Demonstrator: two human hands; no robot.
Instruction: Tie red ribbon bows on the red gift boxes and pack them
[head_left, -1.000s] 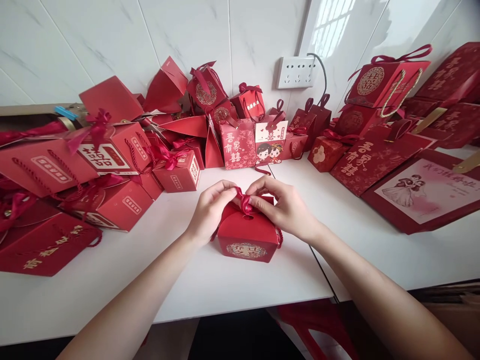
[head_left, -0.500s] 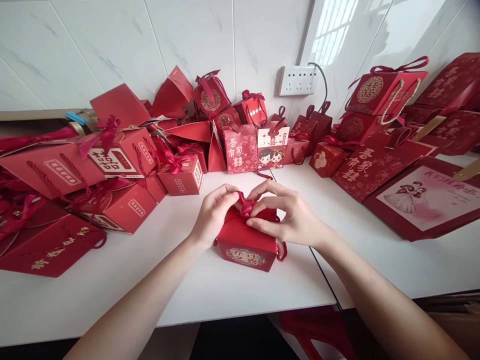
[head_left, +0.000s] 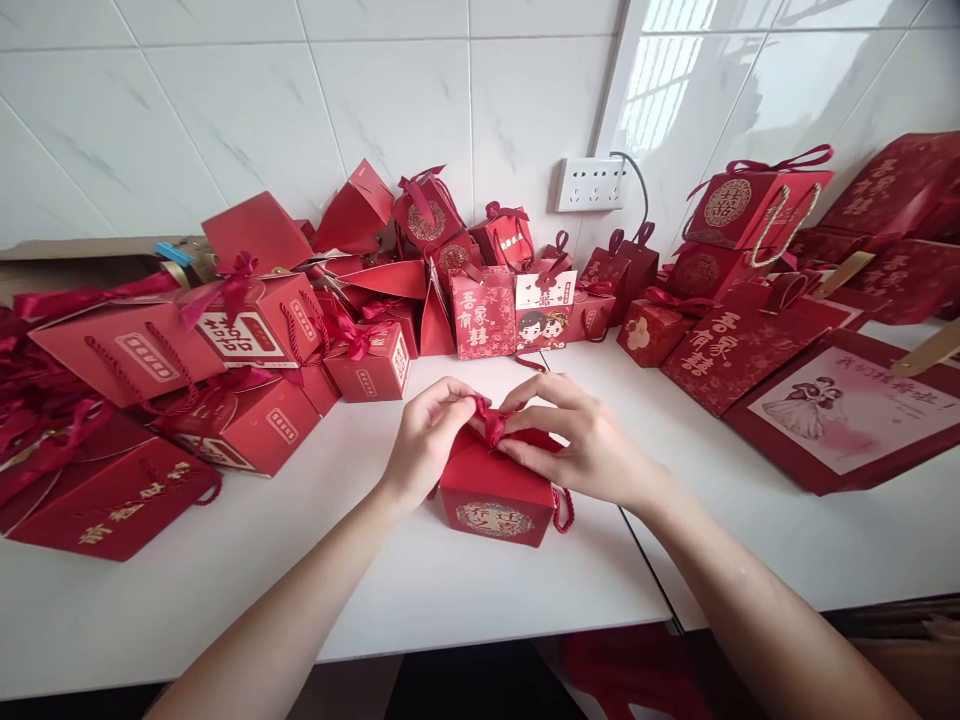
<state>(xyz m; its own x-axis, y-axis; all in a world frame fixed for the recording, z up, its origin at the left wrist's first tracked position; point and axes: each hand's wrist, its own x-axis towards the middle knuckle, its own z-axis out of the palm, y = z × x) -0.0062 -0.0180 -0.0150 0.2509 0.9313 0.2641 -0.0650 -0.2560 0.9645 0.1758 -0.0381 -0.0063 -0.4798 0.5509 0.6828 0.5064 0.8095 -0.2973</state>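
Note:
A red gift box [head_left: 499, 495] with gold lettering on its front stands upright on the white table [head_left: 420, 600]. On its top sits a dark red ribbon [head_left: 493, 428], partly knotted or bunched. My left hand [head_left: 429, 435] pinches the ribbon at the left, thumb and fingers together. From the right, my right hand [head_left: 581, 435] grips the ribbon's other side with its fingertips. A twisted red cord handle [head_left: 562, 510] hangs at the box's right side. The fingers cover part of the box top and the ribbon ends.
Several red boxes with bows are piled on the left, such as one box [head_left: 367, 360]. Small bags [head_left: 484, 312] line the back by the tiled wall. At the right lies a dark red bag with a couple's picture [head_left: 832, 400]. A power strip [head_left: 592, 185] hangs on the wall.
The view has tilted upward slightly, so the scene sits a little lower. Both hands remain at the ribbon; my right fingers have drawn closer together on it.

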